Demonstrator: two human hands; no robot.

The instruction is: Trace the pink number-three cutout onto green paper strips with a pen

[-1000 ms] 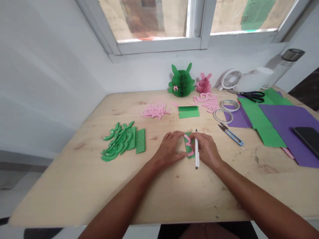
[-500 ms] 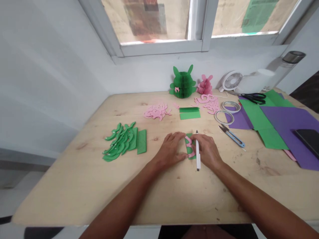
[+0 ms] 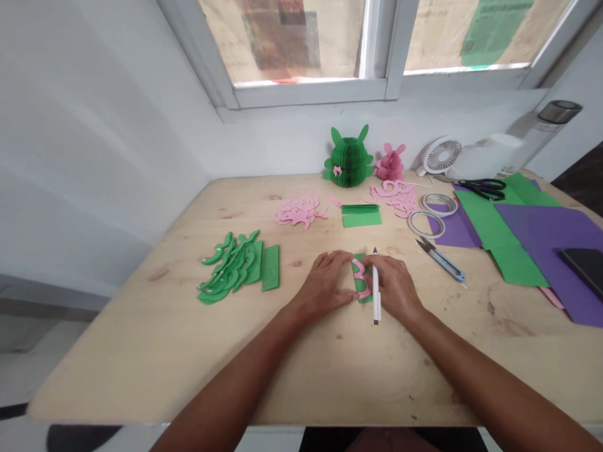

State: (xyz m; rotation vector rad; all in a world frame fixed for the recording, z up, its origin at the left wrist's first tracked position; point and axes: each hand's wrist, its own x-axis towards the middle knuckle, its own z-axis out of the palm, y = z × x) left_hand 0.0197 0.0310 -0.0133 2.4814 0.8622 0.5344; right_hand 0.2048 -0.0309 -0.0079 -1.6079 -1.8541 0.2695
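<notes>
A small green paper strip (image 3: 360,284) lies on the table between my hands, with a pink curved paper cutout (image 3: 360,269) on top of it. My left hand (image 3: 327,279) steadies the cutout from the left, its index fingertip at the top end and its thumb at the bottom end. On the other side, my right hand (image 3: 394,282) holds a white pen (image 3: 376,292), its dark tip pointing away from me. The right fingertips rest at the right edge of the strip; the pen partly covers them.
Left lie green paper cutouts (image 3: 230,270); beyond, pink cutouts (image 3: 299,211) and a folded green strip (image 3: 362,220). Right are thread snips (image 3: 441,259), tape rolls (image 3: 426,223), black-handled scissors (image 3: 485,187), purple paper (image 3: 551,245) and a phone (image 3: 584,263). Paper figures (image 3: 350,162) and a fan (image 3: 441,155) stand behind.
The camera view has shifted very slightly. Both hands, the pen and the cutout keep nearly the same places on the table.
</notes>
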